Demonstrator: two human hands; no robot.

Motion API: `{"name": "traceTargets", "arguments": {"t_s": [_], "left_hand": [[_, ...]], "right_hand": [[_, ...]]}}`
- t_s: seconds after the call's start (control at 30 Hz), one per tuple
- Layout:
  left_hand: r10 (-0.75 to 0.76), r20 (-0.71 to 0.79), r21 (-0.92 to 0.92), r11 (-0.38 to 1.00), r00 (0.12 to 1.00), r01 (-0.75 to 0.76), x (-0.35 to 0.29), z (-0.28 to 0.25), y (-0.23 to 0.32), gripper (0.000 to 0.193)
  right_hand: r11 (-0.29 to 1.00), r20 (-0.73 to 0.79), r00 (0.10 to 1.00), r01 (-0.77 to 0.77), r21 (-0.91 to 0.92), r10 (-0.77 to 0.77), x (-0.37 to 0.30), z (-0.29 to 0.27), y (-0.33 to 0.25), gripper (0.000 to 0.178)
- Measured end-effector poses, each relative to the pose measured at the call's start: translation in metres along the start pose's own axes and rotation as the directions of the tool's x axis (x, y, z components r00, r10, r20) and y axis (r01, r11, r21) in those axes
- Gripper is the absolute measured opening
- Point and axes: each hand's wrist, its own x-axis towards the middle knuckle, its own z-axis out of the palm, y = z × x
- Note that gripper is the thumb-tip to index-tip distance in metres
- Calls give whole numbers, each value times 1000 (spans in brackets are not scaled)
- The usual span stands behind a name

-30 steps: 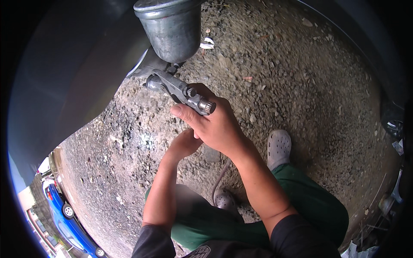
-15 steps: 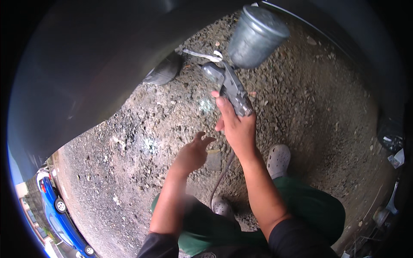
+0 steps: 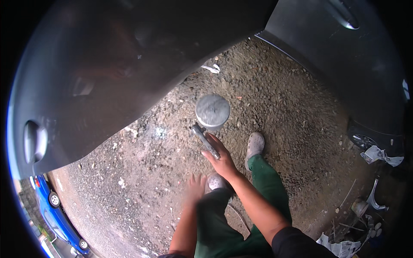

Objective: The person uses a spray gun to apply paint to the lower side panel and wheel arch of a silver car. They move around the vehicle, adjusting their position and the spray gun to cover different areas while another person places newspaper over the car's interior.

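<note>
R grip [image 3: 223,161], just below frame ctr., is closed round the handle end of a grey metal spray gun [image 3: 205,142]; thumb on the gun's left side, fingers on its right. Gun sits abt. mid-frame. Long axis runs diag., lower R to upper L; front end points upper L, twd. the big dark car panel [image 3: 107,64]. Round metal cup [image 3: 213,111] is at the gun's front half, lid facing the cam. L grip [image 3: 196,187], lower ctr., is blurred, fingers spread, w/ nothing in it, near the L clog [image 3: 215,182].

Vs. 0.5 s ago: gun is lower & further L in frame, and looks smaller; cup shows mostly its lid now, not its side. Axis still leans upper L. L grip is lower too. More of the panels is in view, incl. a door handle [image 3: 35,142] at far L.

Further out: R clog [image 3: 255,144] R of ctr., green trousers [image 3: 271,176] below, thin hose [image 3: 238,215] at lower ctr. Gravel ground [image 3: 279,99] all round, white strip [image 3: 213,69] up top. 2nd dark panel [image 3: 327,51] upper R, crumpled paper [image 3: 380,155] at R edge, blue car [image 3: 58,217] lower L.
</note>
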Motion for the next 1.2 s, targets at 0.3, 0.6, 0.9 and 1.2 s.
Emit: {"name": "traceTargets", "arguments": {"t_s": [0.3, 0.6, 0.9, 1.2], "left_hand": [[-187, 788, -565, 158, 586, 810, -367, 8, 17, 89], [39, 536, -813, -244, 844, 528, -421, 14, 83, 95], [-311, -253, -430, -812, 916, -394, -557, -165, 36, 117], [-452, -530, 35, -857, 717, -514, -637, -218, -115, 113]], "right_hand": [[964, 181, 983, 82, -253, -36, -154, 7, -143, 56], [934, 391, 915, 50, -354, 99, -285, 12, -178, 55], [918, 477, 878, 151, -367, 47, -320, 65, -208, 57], [852, 544, 822, 155, -499, 168, -323, 163, -212, 59]]}}
